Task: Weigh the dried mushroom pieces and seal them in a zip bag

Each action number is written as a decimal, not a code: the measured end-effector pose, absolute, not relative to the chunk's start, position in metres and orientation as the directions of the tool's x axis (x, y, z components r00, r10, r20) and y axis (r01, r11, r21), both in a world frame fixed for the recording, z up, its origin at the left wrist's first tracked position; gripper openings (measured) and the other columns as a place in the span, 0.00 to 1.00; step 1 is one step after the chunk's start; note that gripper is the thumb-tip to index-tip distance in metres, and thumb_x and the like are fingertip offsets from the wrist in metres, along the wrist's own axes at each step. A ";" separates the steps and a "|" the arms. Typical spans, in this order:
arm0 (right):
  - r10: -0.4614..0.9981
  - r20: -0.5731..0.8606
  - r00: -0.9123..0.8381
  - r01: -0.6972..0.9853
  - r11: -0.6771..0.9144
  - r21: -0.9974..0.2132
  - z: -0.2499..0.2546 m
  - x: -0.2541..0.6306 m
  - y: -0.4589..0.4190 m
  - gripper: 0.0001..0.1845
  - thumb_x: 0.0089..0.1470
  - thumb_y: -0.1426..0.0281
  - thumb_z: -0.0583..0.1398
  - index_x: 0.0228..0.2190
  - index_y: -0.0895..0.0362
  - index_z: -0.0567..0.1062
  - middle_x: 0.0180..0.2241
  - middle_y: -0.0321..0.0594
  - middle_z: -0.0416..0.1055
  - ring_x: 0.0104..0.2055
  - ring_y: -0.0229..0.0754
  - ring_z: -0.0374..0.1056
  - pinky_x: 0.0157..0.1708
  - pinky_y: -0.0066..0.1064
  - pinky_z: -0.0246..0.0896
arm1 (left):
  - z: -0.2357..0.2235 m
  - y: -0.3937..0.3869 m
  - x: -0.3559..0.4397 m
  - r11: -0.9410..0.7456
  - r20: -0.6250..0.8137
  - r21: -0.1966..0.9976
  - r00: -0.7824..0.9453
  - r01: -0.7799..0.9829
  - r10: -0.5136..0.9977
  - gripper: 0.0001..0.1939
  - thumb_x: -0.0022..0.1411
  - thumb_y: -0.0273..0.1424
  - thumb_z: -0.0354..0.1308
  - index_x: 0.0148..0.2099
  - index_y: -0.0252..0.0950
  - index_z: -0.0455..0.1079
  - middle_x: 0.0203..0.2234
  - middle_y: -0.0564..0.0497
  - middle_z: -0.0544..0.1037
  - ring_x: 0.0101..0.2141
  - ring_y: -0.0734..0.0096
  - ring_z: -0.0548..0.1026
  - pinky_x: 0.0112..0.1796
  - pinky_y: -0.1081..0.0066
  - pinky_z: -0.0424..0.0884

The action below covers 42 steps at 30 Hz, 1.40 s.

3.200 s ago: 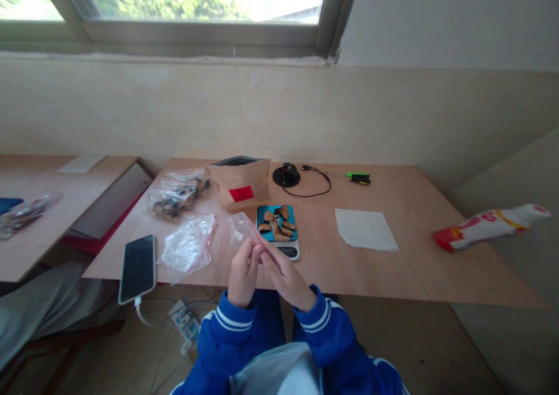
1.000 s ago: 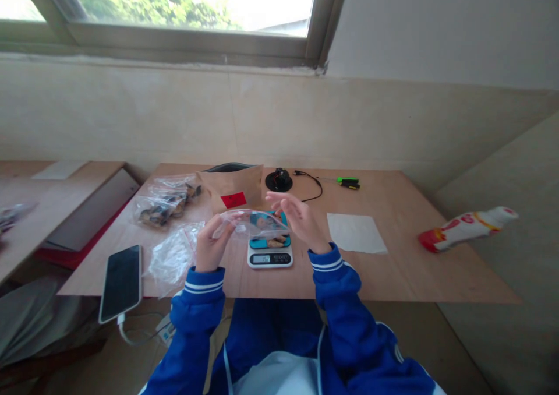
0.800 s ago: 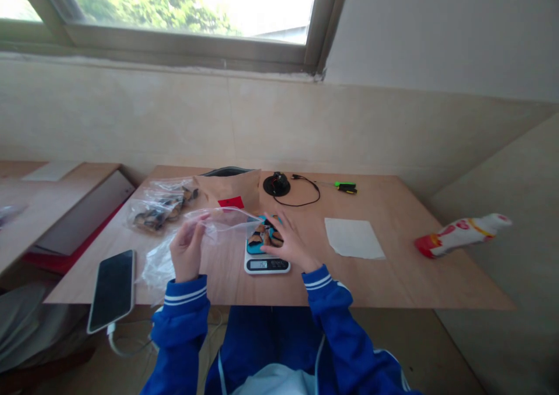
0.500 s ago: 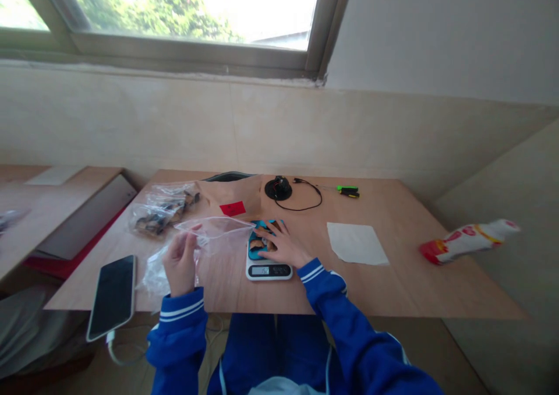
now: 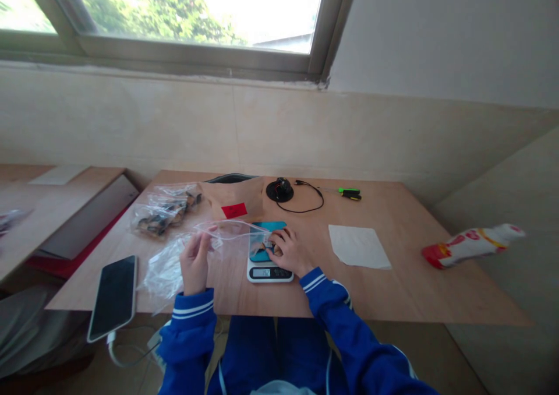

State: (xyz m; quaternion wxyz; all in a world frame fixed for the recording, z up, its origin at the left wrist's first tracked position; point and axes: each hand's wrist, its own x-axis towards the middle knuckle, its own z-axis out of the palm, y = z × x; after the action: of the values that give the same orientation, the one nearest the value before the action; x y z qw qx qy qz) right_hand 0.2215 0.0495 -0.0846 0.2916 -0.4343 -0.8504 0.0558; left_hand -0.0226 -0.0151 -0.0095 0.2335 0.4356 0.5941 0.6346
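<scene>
My left hand (image 5: 195, 261) is shut on the edge of a clear zip bag (image 5: 231, 237), whose thin plastic stretches right, to the blue tray (image 5: 268, 226). That tray sits on a white digital kitchen scale (image 5: 269, 274). My right hand (image 5: 290, 253) rests curled over brown pieces (image 5: 264, 248) on the tray. Its fingers cover most of them, so I cannot tell if it holds one. A crumpled clear plastic bag (image 5: 165, 274) lies under and left of my left hand.
A plastic bag of dark pieces (image 5: 162, 217) and a brown paper bag with a red label (image 5: 233, 200) stand at the back left. A phone (image 5: 112, 299) lies near the front edge. Also on the table: a black cable (image 5: 301, 200), a small screwdriver (image 5: 350, 193), white paper (image 5: 358, 246).
My right hand has left the bag and dropped onto the pieces on the tray, its fingers now curled. My left hand has lowered the bag and moved slightly right.
</scene>
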 end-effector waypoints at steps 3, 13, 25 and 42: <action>0.773 0.494 -0.398 0.689 0.608 -0.395 -0.084 0.222 0.054 0.11 0.54 0.66 0.59 0.39 0.55 0.77 0.42 0.48 0.73 0.48 0.52 0.65 0.52 0.47 0.62 | -0.011 -0.015 -0.021 -0.187 0.272 0.959 -0.503 0.214 0.820 0.22 0.59 0.48 0.57 0.41 0.34 0.77 0.31 0.49 0.78 0.25 0.75 0.67 0.29 0.74 0.65; 0.937 0.193 0.290 0.074 0.179 -0.981 -0.064 0.221 0.079 0.19 0.45 0.58 0.64 0.36 0.57 0.71 0.30 0.37 0.71 0.33 0.39 0.68 0.34 0.31 0.67 | -0.016 -0.013 -0.020 -0.197 0.276 0.958 -0.477 0.210 0.834 0.21 0.60 0.47 0.57 0.41 0.34 0.77 0.25 0.53 0.73 0.25 0.75 0.66 0.30 0.74 0.65; 0.972 0.065 -0.227 -0.431 -0.040 -0.902 0.037 0.224 0.064 0.20 0.55 0.51 0.53 0.43 0.51 0.65 0.36 0.40 0.75 0.32 0.40 0.71 0.18 0.23 0.56 | -0.013 -0.003 0.016 -0.164 0.205 0.975 -0.317 0.151 0.926 0.23 0.60 0.50 0.56 0.43 0.36 0.78 0.29 0.51 0.77 0.27 0.73 0.69 0.30 0.75 0.66; 0.669 0.344 -0.659 0.097 0.529 -0.843 0.047 0.199 0.063 0.17 0.55 0.63 0.61 0.45 0.56 0.70 0.43 0.40 0.70 0.45 0.41 0.67 0.46 0.33 0.62 | -0.016 0.000 0.045 -0.072 -0.029 0.930 -0.265 -0.361 0.964 0.28 0.56 0.51 0.60 0.48 0.32 0.74 0.42 0.42 0.80 0.38 0.61 0.79 0.36 0.68 0.76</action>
State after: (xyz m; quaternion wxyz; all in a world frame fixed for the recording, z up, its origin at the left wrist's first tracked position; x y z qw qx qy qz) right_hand 0.1989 0.0632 0.0465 0.3380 -0.2374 -0.8065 0.4231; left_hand 0.0450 0.0000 -0.0162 0.5073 0.3316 0.4547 0.6526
